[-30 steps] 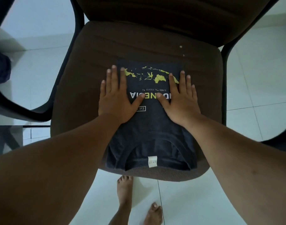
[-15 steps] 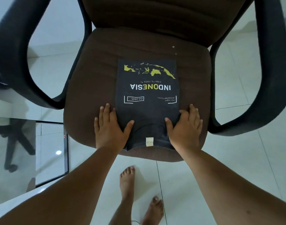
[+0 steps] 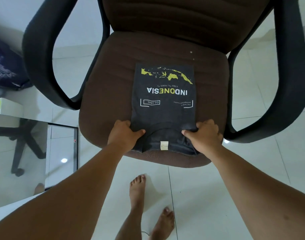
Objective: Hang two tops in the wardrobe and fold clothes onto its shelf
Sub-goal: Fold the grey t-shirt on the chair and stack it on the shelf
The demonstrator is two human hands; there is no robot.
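Note:
A dark grey T-shirt [image 3: 163, 108], folded into a narrow rectangle, lies on the brown seat of an office chair [image 3: 103, 94]. Its print faces up: a yellow map and the word INDONESIA, upside down to me. The collar with a white label points toward me at the seat's front edge. My left hand [image 3: 125, 133] grips the shirt's near left corner, thumb on top of the cloth. My right hand [image 3: 204, 134] grips the near right corner the same way, bunching the fabric a little.
The chair has black armrests [image 3: 44, 54] on both sides and a brown backrest ahead. A glass-topped table [image 3: 27, 153] stands to the left, with dark patterned cloth [image 3: 4, 70] beyond it. White tiled floor and my bare feet [image 3: 148, 205] lie below.
My hands slid from the middle of the shirt down to its near corners. They were flat half a second ago; now the fingers curl round the cloth.

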